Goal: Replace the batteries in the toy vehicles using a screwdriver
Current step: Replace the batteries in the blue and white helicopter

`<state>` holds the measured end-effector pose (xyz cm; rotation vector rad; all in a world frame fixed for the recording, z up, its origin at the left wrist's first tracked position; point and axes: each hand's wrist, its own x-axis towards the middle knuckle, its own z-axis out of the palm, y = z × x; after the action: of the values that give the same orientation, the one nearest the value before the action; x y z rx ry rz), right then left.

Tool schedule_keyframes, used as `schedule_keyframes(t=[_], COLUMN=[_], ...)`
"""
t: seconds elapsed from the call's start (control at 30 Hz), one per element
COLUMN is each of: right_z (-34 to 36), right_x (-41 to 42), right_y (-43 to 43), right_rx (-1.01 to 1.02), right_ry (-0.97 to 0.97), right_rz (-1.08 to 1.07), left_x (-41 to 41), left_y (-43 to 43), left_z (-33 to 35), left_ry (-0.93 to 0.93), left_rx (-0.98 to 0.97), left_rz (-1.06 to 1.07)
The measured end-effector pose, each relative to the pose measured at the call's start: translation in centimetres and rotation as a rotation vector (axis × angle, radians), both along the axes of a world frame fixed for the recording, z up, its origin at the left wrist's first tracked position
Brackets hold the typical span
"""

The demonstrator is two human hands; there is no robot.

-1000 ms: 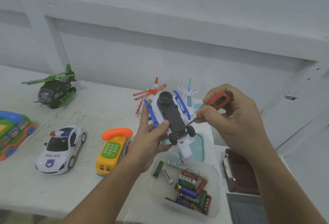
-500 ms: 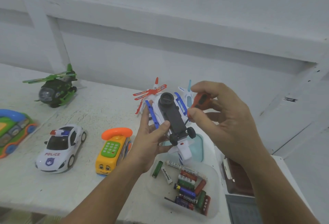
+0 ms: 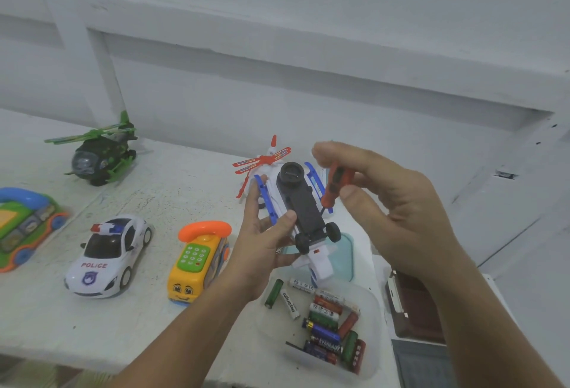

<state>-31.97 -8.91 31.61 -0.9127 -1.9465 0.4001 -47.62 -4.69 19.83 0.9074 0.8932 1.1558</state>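
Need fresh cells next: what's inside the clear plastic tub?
Loose batteries in the clear tub: green, white, red and blue ones, piled; any beneath the pile are covered.

The left edge cuts off the green-and-blue plastic toy [image 3: 26, 227]. The tip of the orange-handled screwdriver [image 3: 336, 184] vanishes against the white toy helicopter [image 3: 303, 205].

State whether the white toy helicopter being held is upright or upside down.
Upside down: the white helicopter shows its black underside and wheels toward the camera, red rotor on the far side.
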Motion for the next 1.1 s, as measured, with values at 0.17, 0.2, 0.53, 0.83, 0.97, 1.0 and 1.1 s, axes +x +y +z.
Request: schedule_keyframes(t=[0.17, 0.2, 0.53, 0.83, 0.97, 1.0, 1.1], right_z=[0.10, 0.09, 0.34, 0.21, 0.49, 0.52, 0.46], right_x=[-0.12, -0.10, 0.02, -0.12, -0.16, -0.18, -0.20], right_y=[0.68, 0.78, 0.36, 0.82, 0.45, 0.44, 0.68], right_rx=[0.042, 0.054, -0.047, 0.037, -0.066, -0.077, -0.056], right_ry=[0.041, 0.055, 0.057, 0.049, 0.111, 0.095, 0.021], right_rz=[-0.023, -0.025, 0.071, 0.025, 0.085, 0.085, 0.055], left_x=[-0.07, -0.08, 0.09, 0.19, 0.25, 0.30, 0.38], left_y=[0.07, 0.10, 0.03, 0.10, 0.11, 0.09, 0.03], left_z=[0.21, 0.26, 0.20, 0.28, 0.27, 0.36, 0.64], left_ry=[0.009, 0.010, 0.003, -0.002, -0.009, -0.011, -0.021], left_rx=[-0.001, -0.002, -0.001, -0.010, -0.024, -0.025, -0.024], left_rz=[0.000, 0.000, -0.007, -0.001, -0.001, -0.001, 0.000])
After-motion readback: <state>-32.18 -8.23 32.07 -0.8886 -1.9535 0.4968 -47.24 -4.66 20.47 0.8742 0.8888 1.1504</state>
